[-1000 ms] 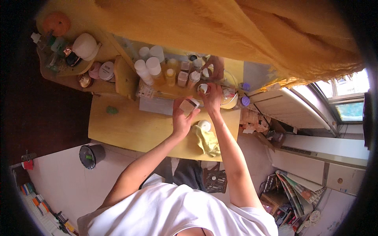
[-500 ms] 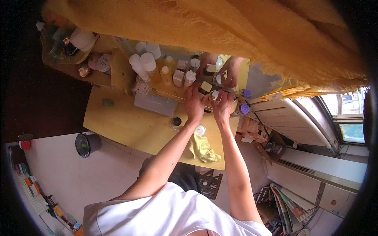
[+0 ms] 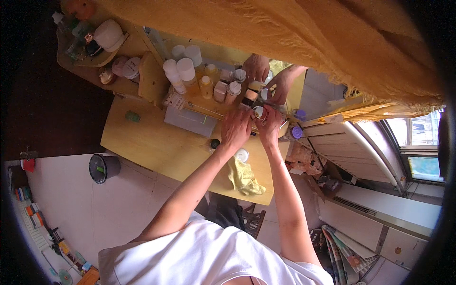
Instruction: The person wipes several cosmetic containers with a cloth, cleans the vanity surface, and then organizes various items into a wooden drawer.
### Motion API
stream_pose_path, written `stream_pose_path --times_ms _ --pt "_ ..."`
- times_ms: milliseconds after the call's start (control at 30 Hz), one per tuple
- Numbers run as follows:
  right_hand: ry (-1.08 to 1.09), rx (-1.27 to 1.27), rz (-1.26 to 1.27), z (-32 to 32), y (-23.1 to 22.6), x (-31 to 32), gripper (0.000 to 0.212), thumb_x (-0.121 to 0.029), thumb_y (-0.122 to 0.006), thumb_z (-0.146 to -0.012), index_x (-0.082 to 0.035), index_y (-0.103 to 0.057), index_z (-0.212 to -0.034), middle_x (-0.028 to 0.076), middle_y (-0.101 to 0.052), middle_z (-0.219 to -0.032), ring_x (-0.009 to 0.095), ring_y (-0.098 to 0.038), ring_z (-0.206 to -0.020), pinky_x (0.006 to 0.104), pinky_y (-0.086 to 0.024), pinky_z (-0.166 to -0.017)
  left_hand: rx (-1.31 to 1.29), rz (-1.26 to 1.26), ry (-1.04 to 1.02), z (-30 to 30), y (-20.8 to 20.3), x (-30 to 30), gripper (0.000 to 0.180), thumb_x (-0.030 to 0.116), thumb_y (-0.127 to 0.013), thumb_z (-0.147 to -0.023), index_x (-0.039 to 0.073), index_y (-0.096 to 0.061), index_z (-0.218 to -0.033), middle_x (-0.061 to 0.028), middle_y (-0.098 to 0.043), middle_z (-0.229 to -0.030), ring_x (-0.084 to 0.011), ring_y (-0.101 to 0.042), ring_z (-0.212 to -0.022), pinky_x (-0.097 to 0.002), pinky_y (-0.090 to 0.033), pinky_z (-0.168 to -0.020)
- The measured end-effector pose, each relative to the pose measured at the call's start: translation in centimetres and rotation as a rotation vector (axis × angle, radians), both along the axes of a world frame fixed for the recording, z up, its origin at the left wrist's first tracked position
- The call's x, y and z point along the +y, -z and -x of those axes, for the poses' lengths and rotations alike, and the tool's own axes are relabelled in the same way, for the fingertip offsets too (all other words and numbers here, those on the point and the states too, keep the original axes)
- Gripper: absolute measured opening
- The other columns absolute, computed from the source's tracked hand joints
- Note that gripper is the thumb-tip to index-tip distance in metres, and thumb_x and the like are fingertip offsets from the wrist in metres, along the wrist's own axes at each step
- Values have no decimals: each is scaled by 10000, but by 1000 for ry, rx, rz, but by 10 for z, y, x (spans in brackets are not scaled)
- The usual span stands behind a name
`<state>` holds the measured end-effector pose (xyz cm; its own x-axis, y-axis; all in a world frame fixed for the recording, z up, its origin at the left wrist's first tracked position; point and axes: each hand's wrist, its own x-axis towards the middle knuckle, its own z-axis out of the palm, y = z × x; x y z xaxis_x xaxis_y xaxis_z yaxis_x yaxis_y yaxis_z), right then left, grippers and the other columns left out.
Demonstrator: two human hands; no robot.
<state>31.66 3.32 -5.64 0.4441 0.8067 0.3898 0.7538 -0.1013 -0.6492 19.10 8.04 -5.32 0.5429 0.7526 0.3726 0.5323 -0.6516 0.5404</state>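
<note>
At the right end of the shelf under the mirror, my right hand [image 3: 269, 124] closes round a small white-topped jar [image 3: 259, 112]. Close beside it on the left is my left hand [image 3: 236, 127], its fingers curled and pointing toward the jar. Its fingertips are partly hidden, so what they hold cannot be made out. Just beyond the left fingers stands a dark square bottle with a cream cap [image 3: 251, 96]. A pinkish bottle with a whitish cap [image 3: 232, 91] is left of that. Both hands reflect in the mirror.
White and amber bottles [image 3: 186, 71] line the shelf to the left. A purple-capped container [image 3: 296, 132] stands right of my hands. On the yellow table [image 3: 142, 135] lie a yellow cloth [image 3: 245, 177], a round white piece [image 3: 242, 155] and a small dark-topped container [image 3: 215, 143]. An orange curtain [image 3: 285, 28] hangs overhead.
My view has shifted slightly. The left hand's fingers have drawn in lower and closer to the right hand. The right hand keeps its hold on the white-topped jar.
</note>
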Motion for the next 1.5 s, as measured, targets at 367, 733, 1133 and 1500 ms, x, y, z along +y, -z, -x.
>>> stream_pose_path --times_ms 367,733,1133,1500 --pt "167 166 91 9 6 4 424 -56 -661 -724 -35 -488 -1110 173 -493 -1025 348 -471 -955 423 -408 -817 -129 65 70 23 -16 -6 338 88 -608 -749 47 -524 -1074 -134 -544 -1015 -326 -502 -978 -434 -403 -858" --pt "-282 -74 465 88 0 -147 474 -174 -686 -728 -109 -522 -1168 189 -455 -1214 365 -434 -1090 465 -396 -919 167 314 119 213 48 -74 302 67 -601 -727 87 -555 -1025 -89 -534 -1023 -282 -522 -971 -387 -439 -833" --pt "513 59 349 116 41 -182 245 -114 -634 -822 -48 -535 -1036 151 -463 -1067 269 -499 -932 383 -453 -780 70 290 436 194 103 -24 322 54 -597 -747 64 -547 -1065 -94 -515 -1071 -277 -521 -974 -384 -463 -789" --pt "656 21 489 126 62 -168 351 -174 -631 -827 -110 -530 -1157 164 -478 -1170 290 -476 -1061 400 -442 -905 483 -27 462 108 107 -13 226 128 -586 -769 66 -519 -976 -127 -495 -945 -265 -537 -891 -362 -513 -647"
